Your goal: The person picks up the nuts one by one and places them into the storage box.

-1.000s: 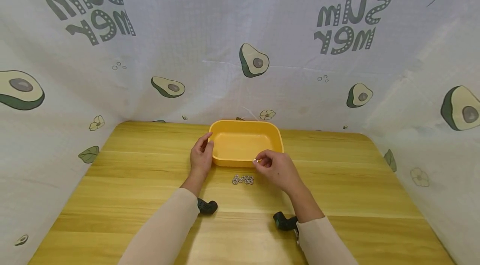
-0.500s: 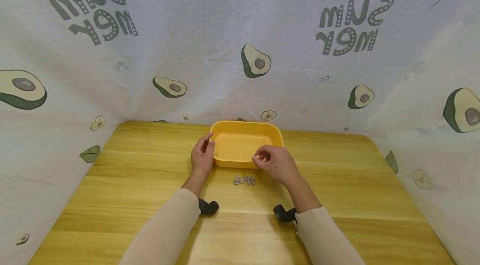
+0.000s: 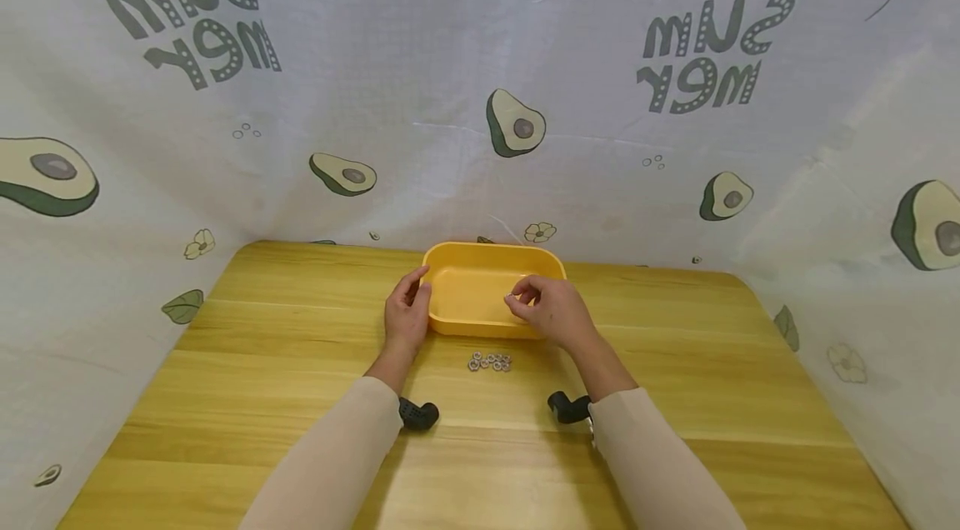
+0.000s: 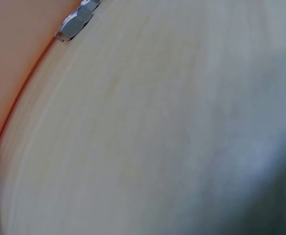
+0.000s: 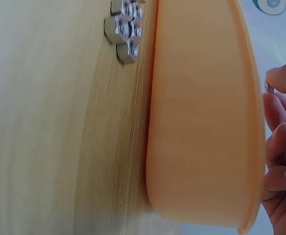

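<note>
A yellow plastic bin [image 3: 480, 330] stands on the table. My left hand [image 3: 406, 315] rests against its left side, with thumb and index fingertip touching the rim; the other fingers are partly hidden. My right hand [image 3: 555, 309] is above the right part of the bin and pinches a small metal nut [image 3: 511, 297] between thumb and index finger. The right wrist view shows this nut [image 5: 269, 88] edge-on, beyond the bin's rim. In front of the bin, several silvery hex nuts [image 3: 490, 362] lie in a small cluster. The left wrist view catches only a couple of nuts [image 4: 74, 24] beside the bin wall.
The wooden table [image 3: 315, 397] carries the bin near its back edge. White cloth [image 3: 420, 55] printed with avocados hangs behind and at both sides. Black devices [image 3: 418, 416] are worn at both wrists, just above the tabletop.
My right hand has moved away from me, from the bin's front rim to over its inside, still pinching the nut. The left hand stays at the bin's side.
</note>
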Tool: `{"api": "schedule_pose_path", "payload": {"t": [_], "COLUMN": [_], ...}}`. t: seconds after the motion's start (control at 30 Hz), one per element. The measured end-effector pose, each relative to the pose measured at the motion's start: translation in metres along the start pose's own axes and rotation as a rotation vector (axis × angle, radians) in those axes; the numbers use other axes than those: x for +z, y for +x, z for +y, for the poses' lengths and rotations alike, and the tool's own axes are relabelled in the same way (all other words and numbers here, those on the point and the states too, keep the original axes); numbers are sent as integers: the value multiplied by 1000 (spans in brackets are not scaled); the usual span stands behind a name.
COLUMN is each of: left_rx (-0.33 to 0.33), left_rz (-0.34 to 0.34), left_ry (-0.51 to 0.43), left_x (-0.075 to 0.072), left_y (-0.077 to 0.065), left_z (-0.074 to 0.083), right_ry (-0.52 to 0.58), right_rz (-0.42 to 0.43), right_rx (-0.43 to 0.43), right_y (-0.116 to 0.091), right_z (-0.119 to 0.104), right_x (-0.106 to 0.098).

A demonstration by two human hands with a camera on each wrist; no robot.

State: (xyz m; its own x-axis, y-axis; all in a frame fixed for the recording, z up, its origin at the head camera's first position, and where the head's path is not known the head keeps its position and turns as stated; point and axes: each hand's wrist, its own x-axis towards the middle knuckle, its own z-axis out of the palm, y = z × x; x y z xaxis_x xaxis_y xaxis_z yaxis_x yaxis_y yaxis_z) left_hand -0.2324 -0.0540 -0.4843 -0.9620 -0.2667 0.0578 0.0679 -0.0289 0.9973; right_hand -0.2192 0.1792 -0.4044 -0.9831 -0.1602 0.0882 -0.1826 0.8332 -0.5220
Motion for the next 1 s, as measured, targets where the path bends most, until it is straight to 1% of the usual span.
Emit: {"api": "schedule_pose_path", "payload": {"t": [0.13,0.27,0.43,0.57,0.83,1.0], "left_rx": [-3,-9,-10,-1,6,14], "left_rz": [4,3,0,2,9,18], "left_ry": [1,7,20,24,23,26], "left_x": [1,2,3,4,3,1], "left_y": [-1,-1,-1,0,0,0], "left_z": [0,1,1,-1,-1,-1], "right_ry": [15,26,0,-3,39,33], "right_rz": [-3,-26,-51,-52,-40,-51], "right_rx": [3,24,16,17,38,57], "right_y": [7,13,22,28,34,36], "right_z": [2,4,6,8,12,11], "right_x": [1,3,5,8,14,17]}}
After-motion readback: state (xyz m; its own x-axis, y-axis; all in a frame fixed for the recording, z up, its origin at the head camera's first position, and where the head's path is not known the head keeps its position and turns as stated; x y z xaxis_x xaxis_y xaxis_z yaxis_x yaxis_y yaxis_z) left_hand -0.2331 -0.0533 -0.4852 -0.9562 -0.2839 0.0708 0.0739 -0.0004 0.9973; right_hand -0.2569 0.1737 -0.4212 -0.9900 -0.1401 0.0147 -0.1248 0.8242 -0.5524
